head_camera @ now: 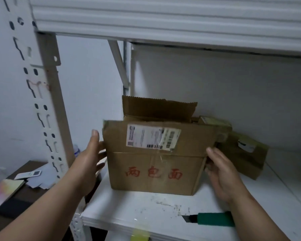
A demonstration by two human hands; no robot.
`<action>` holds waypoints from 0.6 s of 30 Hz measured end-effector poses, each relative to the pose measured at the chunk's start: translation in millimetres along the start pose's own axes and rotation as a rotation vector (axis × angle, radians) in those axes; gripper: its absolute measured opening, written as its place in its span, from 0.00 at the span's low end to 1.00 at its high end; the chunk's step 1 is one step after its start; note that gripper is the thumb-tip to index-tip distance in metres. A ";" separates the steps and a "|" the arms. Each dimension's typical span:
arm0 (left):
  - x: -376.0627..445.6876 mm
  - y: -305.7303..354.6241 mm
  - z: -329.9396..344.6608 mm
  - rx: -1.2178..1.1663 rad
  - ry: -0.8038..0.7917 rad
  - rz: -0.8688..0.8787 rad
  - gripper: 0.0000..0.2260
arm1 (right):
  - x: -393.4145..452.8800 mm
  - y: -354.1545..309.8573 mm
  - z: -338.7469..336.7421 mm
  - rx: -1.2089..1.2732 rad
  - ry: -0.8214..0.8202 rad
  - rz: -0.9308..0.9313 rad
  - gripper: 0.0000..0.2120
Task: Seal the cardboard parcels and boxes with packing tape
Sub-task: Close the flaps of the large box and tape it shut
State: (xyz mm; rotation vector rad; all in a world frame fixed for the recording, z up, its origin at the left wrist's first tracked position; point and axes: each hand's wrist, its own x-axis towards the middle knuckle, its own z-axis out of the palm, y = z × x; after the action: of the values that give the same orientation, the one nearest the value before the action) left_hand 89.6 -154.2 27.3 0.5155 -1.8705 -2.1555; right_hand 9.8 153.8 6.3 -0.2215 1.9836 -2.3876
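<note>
Both hands are on the job here, one at each end of a brown cardboard box that stands on the white shelf. The left hand lies flat against the box's left end, fingers straight and spread, thumb pointing up just beside the top corner. The right hand cups the right end, thumb up along the front corner, fingers curling round the side and out of sight, so how firmly they press I cannot tell.

Between the hands, the box faces us with red characters printed low on its front and a white shipping label with barcodes stuck higher up, on the front flap. That flap stands upright, and the back flap stands up too, its top edge ragged: the box is open at the top, unsealed.

Beyond the right hand, a smaller box rests tilted on the shelf, touching the big box's far right corner; something white shows on its top, too blurred to name. Nearer than the right wrist, a green-handled tool with a dark blade lies on the shelf's front edge, partly under the forearm. Below it, a bit of yellow tape clings to the shelf's front.

Out past the left hand, the slotted white shelf post rises, and beyond the left forearm a dark worktop carries loose papers.
</note>
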 end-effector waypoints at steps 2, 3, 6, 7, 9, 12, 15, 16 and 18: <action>2.6 -0.3 9.3 0.050 0.030 0.024 0.42 | -1.4 -6.0 7.9 -0.129 0.078 -0.034 0.14; 4.6 -0.5 14.3 0.088 0.061 0.052 0.39 | -0.7 -8.8 11.1 -0.172 0.115 -0.059 0.12; 20.3 -2.2 22.4 0.227 0.162 0.171 0.21 | 5.3 -12.9 16.2 -0.334 0.163 -0.082 0.10; 25.7 -1.3 23.8 0.265 0.157 0.182 0.19 | 8.0 -12.4 16.4 -0.382 0.168 -0.075 0.10; 36.1 3.0 26.2 0.312 0.147 0.199 0.19 | 12.9 -12.6 18.6 -0.432 0.182 -0.061 0.12; 53.1 6.1 28.2 0.316 0.137 0.218 0.17 | 21.3 -12.3 26.2 -0.461 0.217 -0.051 0.12; 66.3 8.2 28.7 0.337 0.128 0.225 0.18 | 25.0 -6.8 40.1 -0.442 0.236 -0.057 0.12; 70.6 8.0 28.0 0.348 0.135 0.226 0.20 | 25.5 -4.7 44.4 -0.438 0.245 -0.057 0.13; 78.3 7.0 26.3 0.387 0.157 0.224 0.22 | 25.6 -1.5 50.6 -0.450 0.266 -0.062 0.16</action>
State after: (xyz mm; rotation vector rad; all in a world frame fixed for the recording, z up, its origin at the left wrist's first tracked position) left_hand 7.3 -163.1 28.9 0.5014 -2.1464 -1.5737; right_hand -9.0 101.8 19.1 0.0307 2.6560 -2.0571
